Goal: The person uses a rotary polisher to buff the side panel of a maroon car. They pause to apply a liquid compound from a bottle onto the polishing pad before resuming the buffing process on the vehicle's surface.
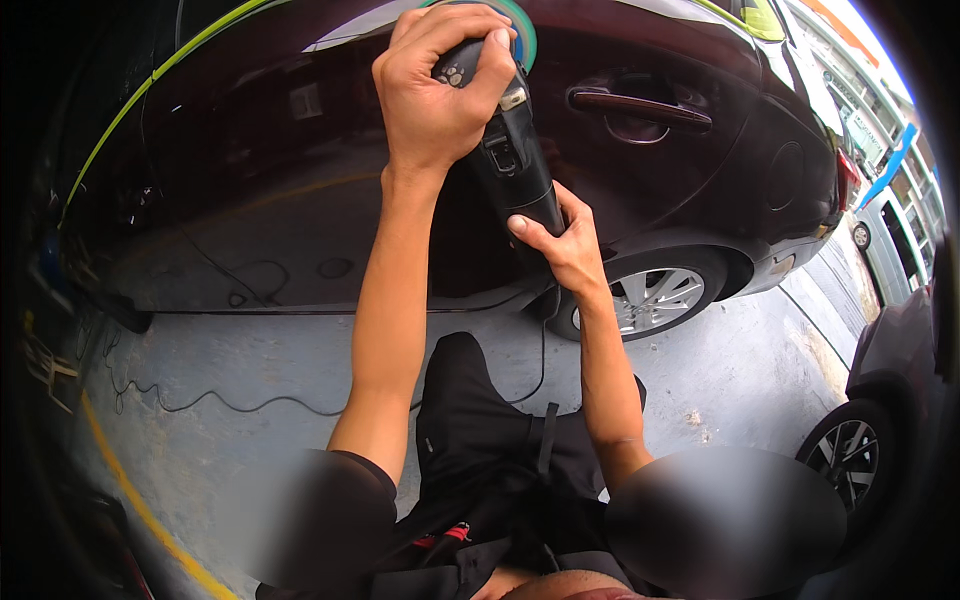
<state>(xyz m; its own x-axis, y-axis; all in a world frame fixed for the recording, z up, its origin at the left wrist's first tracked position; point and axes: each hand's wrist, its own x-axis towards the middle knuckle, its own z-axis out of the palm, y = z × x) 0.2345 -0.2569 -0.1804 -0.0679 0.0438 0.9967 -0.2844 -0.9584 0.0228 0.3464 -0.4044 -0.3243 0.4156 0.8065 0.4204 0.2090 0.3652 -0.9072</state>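
A black corded car polisher (504, 154) is held in both my hands against the side of a dark maroon car (292, 187). My left hand (442, 82) wraps over the head of the tool, thumb along its near side. Around the rear body of the polisher my right hand (564, 238) is closed, with the thumb on top. A round green-and-blue polishing pad (527, 37) shows past the tool's head, at the car's door panel; my left hand hides part of it. To the right of the pad is the car's door handle (641, 109).
The power cord (541, 360) drops from the tool and trails left over the grey floor (247, 360). Yellow-green masking tape (142, 94) edges the windows. A rear wheel (649, 300) is low at right. Another car's wheel (844, 457) stands behind on the right.
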